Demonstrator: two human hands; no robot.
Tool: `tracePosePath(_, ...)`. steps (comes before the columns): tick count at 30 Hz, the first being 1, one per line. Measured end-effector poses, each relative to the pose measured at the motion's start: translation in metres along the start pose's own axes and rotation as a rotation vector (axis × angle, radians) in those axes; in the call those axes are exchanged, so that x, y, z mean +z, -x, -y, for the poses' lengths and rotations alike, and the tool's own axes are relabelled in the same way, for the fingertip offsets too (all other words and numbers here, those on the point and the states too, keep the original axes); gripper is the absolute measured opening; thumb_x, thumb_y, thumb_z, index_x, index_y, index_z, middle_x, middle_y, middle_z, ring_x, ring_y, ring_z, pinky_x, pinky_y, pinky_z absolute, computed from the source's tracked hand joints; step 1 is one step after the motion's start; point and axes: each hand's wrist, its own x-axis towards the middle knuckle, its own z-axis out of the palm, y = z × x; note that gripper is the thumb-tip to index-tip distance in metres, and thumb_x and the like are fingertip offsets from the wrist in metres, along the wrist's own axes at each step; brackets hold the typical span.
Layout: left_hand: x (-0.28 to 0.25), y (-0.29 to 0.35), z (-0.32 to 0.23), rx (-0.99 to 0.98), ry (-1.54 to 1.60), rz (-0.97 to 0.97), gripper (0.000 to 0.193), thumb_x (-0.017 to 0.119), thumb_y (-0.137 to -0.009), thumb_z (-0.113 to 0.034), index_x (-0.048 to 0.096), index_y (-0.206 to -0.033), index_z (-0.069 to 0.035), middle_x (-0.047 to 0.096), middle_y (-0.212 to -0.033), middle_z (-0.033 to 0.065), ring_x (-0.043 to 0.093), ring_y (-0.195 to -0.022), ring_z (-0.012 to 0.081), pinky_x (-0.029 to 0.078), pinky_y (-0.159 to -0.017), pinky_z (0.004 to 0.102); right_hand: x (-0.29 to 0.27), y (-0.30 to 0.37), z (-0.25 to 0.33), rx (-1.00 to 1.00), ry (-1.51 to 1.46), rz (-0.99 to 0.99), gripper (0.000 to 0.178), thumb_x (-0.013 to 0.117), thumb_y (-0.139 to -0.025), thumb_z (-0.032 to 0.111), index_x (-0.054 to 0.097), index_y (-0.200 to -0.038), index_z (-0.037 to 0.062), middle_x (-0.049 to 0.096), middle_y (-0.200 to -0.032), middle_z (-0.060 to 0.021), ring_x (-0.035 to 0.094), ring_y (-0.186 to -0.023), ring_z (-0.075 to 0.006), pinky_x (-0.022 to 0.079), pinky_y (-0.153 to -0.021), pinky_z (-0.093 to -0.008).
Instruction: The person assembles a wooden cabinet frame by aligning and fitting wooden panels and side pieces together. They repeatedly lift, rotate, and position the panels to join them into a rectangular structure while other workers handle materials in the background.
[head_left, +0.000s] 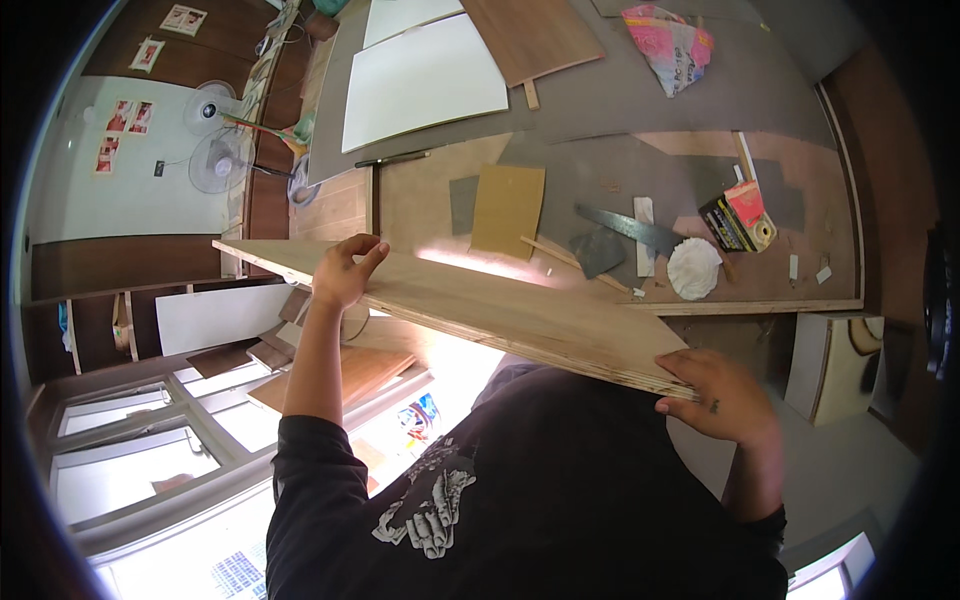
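Two hands hold a long wooden board point(500, 300) at a worktable's point(770, 308) front edge.
The left hand point(342, 277) curls its fingers over the board toward the left end; the right hand point(722, 393) grips the right end, thumb below. The board seems lifted, not set down; how finished it is cannot be told. A saw point(622, 226) and white cloth point(693, 268) crowd the right; bare surface shows left of a brown sheet point(508, 210).

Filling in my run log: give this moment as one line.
left hand: holding layered wooden board | right hand: holding its right end | bench beyond: tan sheet
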Motion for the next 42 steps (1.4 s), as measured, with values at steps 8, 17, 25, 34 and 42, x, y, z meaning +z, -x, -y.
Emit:
tracePosePath(8, -0.003, -0.005, -0.003, -0.014, -0.006, -0.002, 0.055, 0.070, -0.090, -0.056, 0.076, -0.118, -0.009, 0.076, -0.116, 0.0154, 0.072, -0.109, 0.0314, 0.055, -0.096, 0.0411, -0.001, 0.002, -0.009, -0.065, 0.006, -0.018, 0.061, 0.078, -0.089, 0.046, 0.068, -0.130, 0.0025, 0.070, -0.128, -0.0195, 0.063, -0.122, -0.0378, 0.050, -0.105, -0.0451)
tracePosePath(17, -0.007, 0.000, -0.011, -0.052, -0.021, 0.012, 0.058, 0.066, -0.091, -0.059, 0.075, -0.123, -0.012, 0.075, -0.121, 0.0135, 0.071, -0.112, 0.0308, 0.055, -0.097, 0.0405, -0.019, 0.008, -0.107, 0.406, -0.531, -0.573, 0.035, 0.070, -0.098, 0.032, 0.072, -0.081, 0.0023, 0.072, -0.088, -0.0114, 0.069, -0.072, -0.0207, 0.057, -0.075, -0.0329)
tracePosePath(25, -0.004, 0.011, -0.007, -0.059, 0.002, -0.017, 0.057, 0.065, -0.092, -0.059, 0.075, -0.124, -0.013, 0.075, -0.122, 0.0125, 0.070, -0.114, 0.0296, 0.054, -0.099, 0.0400, 0.083, 0.006, -0.193, 0.740, -0.400, -0.434, 0.025, 0.072, -0.096, 0.027, 0.071, -0.096, 0.0020, 0.067, -0.086, -0.0113, 0.067, -0.073, -0.0184, 0.056, -0.068, -0.0353)
tracePosePath(34, -0.004, 0.009, -0.006, -0.015, -0.019, -0.045, 0.057, 0.064, -0.092, -0.061, 0.075, -0.124, -0.015, 0.075, -0.123, 0.0100, 0.071, -0.112, 0.0288, 0.055, -0.098, 0.0406, 0.200, 0.025, -0.277, 0.461, 0.011, -0.523, 0.019, 0.078, -0.089, 0.019, 0.073, -0.098, 0.0027, 0.072, -0.092, -0.0126, 0.070, -0.082, -0.0215, 0.057, -0.073, -0.0377)
tracePosePath(42, -0.005, 0.019, -0.008, -0.010, 0.019, -0.094, 0.050, 0.065, -0.092, -0.056, 0.077, -0.119, -0.015, 0.076, -0.119, 0.0115, 0.071, -0.111, 0.0312, 0.055, -0.096, 0.0419, 0.206, -0.013, -0.212, 0.679, -0.381, 0.038, 0.029, 0.070, -0.098, 0.035, 0.071, -0.097, 0.0058, 0.071, -0.083, -0.0116, 0.070, -0.090, -0.0287, 0.056, -0.085, -0.0382)
